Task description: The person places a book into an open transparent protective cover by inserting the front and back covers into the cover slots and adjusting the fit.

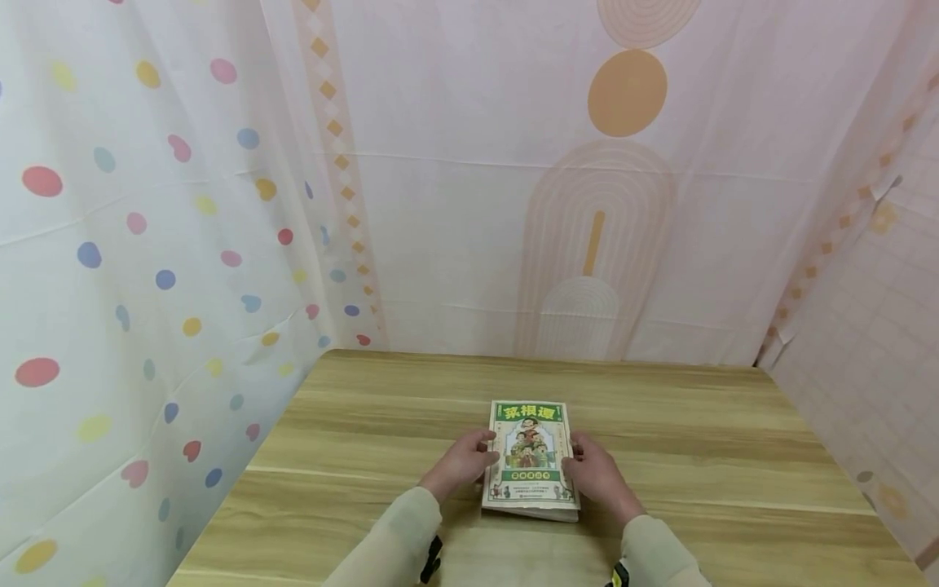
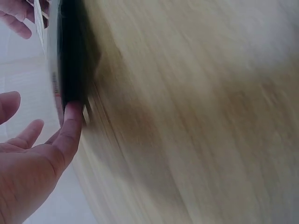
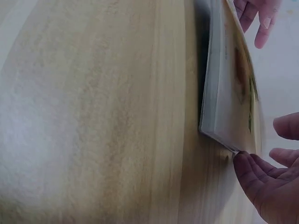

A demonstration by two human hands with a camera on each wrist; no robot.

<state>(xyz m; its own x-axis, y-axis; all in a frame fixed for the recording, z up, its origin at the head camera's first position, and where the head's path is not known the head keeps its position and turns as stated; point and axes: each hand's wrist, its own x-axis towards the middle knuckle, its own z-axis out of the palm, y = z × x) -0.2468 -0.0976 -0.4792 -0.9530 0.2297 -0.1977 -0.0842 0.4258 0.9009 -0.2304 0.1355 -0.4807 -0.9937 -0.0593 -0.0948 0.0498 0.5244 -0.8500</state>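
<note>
A paperback book (image 1: 530,489) faces up, with a green title band, yellow characters and cartoon figures on its cover. My left hand (image 1: 464,461) holds its left edge, and my right hand (image 1: 596,473) holds the right edge, each with the thumb tip over the cover's margin. In the left wrist view, one fingertip of the left hand (image 2: 42,158) touches the dark underside of the book. A fingertip of the right hand (image 3: 271,182) meets a lower corner of the book (image 3: 229,93) in the right wrist view. Shadow shows beneath the book, which looks partly raised off the table.
The wood-grain table (image 1: 367,432) reaches back to a pale patterned curtain (image 1: 455,244). A curtain with coloured dots (image 1: 169,212) hangs along the left, and another pale curtain (image 1: 866,342) along the right. Dark wrist straps (image 1: 433,559) show at the sleeves.
</note>
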